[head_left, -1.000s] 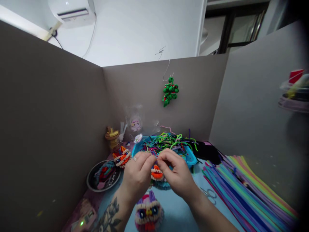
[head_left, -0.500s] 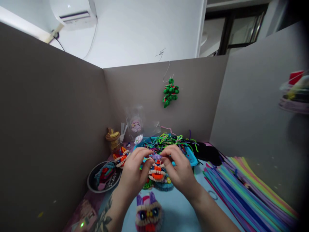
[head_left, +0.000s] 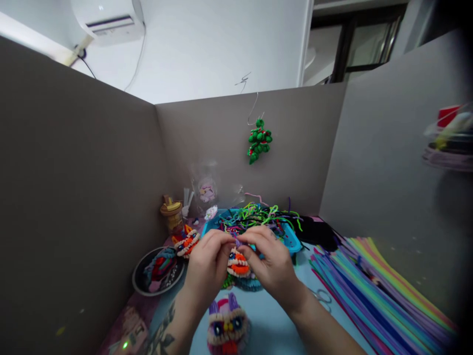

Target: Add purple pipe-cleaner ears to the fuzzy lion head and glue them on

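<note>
My left hand (head_left: 211, 255) and my right hand (head_left: 268, 255) meet fingertip to fingertip at mid-frame, both pinching a small purple fuzzy piece (head_left: 238, 242). Just below the fingers shows an orange and cream fuzzy figure (head_left: 238, 264), partly covered by the hands. Nearer to me, a cream fuzzy head with purple ears and dark eyes (head_left: 227, 328) rests on the light blue mat (head_left: 271, 320). Beside my left hand is another orange and cream figure (head_left: 187, 241).
Behind the hands, a blue tray (head_left: 293, 241) holds tangled fuzzy stems. Long colourful stems (head_left: 380, 291) lie at right, near scissors (head_left: 322, 298). A metal bowl (head_left: 138, 283) and a lidded cup (head_left: 172, 212) stand left. Grey partitions (head_left: 210, 133) surround the table.
The fingertips of both hands have come closer together around the purple piece, which now shows less. More of the scissors shows beside my right forearm. The view has shifted slightly.
</note>
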`<state>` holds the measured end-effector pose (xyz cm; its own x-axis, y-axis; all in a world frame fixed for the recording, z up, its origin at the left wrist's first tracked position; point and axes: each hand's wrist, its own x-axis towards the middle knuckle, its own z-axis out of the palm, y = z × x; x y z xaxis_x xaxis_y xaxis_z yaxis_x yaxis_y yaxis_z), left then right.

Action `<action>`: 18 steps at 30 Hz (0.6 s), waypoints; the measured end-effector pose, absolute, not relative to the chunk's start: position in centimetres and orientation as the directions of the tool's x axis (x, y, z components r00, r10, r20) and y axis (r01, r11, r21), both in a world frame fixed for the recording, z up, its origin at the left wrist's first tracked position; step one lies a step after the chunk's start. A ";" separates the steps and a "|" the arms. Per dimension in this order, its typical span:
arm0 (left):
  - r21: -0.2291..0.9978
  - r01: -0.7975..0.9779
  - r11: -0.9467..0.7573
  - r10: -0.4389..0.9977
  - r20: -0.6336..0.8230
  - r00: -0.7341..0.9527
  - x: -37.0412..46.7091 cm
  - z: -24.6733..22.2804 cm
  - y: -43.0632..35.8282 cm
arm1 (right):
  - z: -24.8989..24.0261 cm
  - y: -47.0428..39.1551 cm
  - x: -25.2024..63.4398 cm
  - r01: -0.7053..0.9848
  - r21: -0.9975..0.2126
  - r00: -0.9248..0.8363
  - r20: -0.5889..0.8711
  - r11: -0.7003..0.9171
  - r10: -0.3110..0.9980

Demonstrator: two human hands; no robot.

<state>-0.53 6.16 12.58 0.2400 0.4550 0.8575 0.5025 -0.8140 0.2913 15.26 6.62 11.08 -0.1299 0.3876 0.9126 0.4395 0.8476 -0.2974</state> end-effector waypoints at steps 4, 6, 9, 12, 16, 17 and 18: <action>0.367 0.488 -0.792 0.512 0.835 0.202 -0.1 12.5 5.9 | 11.3 6.5 15.3 0.467 -0.218 -0.179 0.926 0.857 0.333; 0.390 0.495 -0.777 0.533 0.825 0.187 0.0 12.4 5.9 | 11.2 6.5 15.3 0.482 -0.188 -0.205 0.926 0.856 0.318; 0.416 0.512 -0.752 0.559 0.813 0.162 0.3 12.4 5.8 | 11.1 6.6 15.2 0.506 -0.167 -0.213 0.926 0.846 0.311; 0.440 0.529 -0.725 0.581 0.804 0.128 0.6 12.3 5.6 | 10.9 6.7 15.1 0.529 -0.163 -0.196 0.931 0.833 0.308; 0.463 0.546 -0.698 0.602 0.793 0.098 1.2 12.3 5.2 | 10.4 6.8 14.9 0.563 -0.150 -0.166 0.943 0.813 0.290; 0.468 0.549 -0.693 0.607 0.789 0.095 1.3 12.3 5.2 | 10.3 6.8 14.8 0.573 -0.149 -0.158 0.945 0.806 0.287; 0.473 0.551 -0.688 0.613 0.784 0.093 1.4 12.3 5.1 | 10.1 6.8 14.8 0.581 -0.147 -0.150 0.947 0.801 0.283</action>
